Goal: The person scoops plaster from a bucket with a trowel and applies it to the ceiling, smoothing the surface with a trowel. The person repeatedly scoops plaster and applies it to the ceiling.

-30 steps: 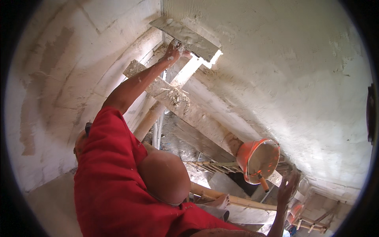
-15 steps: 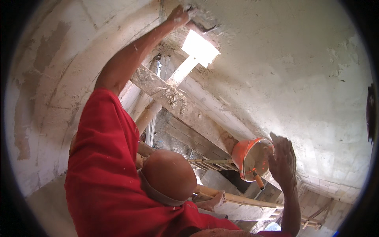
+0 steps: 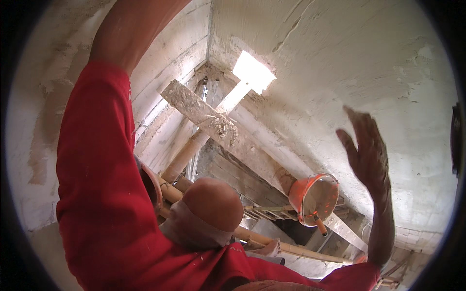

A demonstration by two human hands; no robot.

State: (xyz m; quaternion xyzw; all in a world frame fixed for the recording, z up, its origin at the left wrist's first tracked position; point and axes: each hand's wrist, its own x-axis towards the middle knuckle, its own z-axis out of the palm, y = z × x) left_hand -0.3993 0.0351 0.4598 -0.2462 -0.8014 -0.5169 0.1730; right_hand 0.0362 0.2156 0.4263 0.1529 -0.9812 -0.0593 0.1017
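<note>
Right hand (image 3: pixel 369 148) raised, fingers spread, empty, near the plastered wall (image 3: pixel 340 63). Left arm in red sleeve (image 3: pixel 92 160) reaches up out of view; its grip cannot be told. Orange bucket (image 3: pixel 314 199) on the plank (image 3: pixel 228 133) below, beyond.

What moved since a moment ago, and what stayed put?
The left arm swung up and out past the top of the picture, so the left hand and its plastering trowel are gone from view. The right hand rose from low beside the orange bucket to open and empty in front of the plastered wall. The bucket, the wooden plank and the bright wall opening stayed in place.
</note>
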